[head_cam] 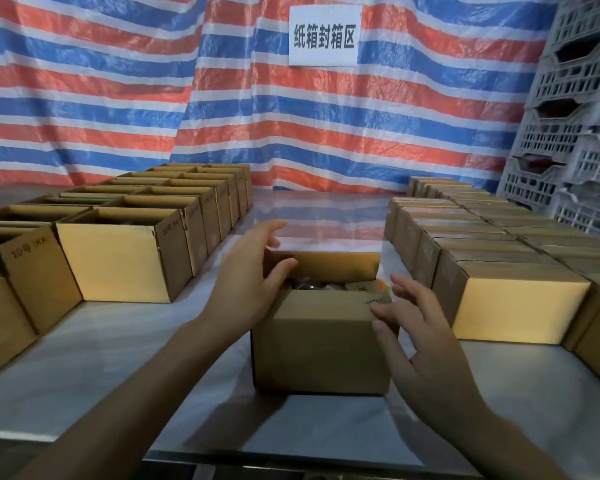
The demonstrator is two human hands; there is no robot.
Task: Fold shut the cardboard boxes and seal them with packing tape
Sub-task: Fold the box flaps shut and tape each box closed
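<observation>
An open cardboard box (321,351) stands in the middle of the white table (84,358), near its front edge. Its far flap stands up and some contents show inside. My left hand (250,275) lies against the box's left top edge with fingers spread and fairly straight. My right hand (420,327) touches the box's right top corner, fingers loosely extended. No tape or tape dispenser is in view.
Two rows of open boxes (118,251) fill the left side of the table. Rows of closed boxes (513,289) fill the right side. Grey plastic crates (575,116) are stacked at the far right. A striped tarp with a white sign (324,34) hangs behind.
</observation>
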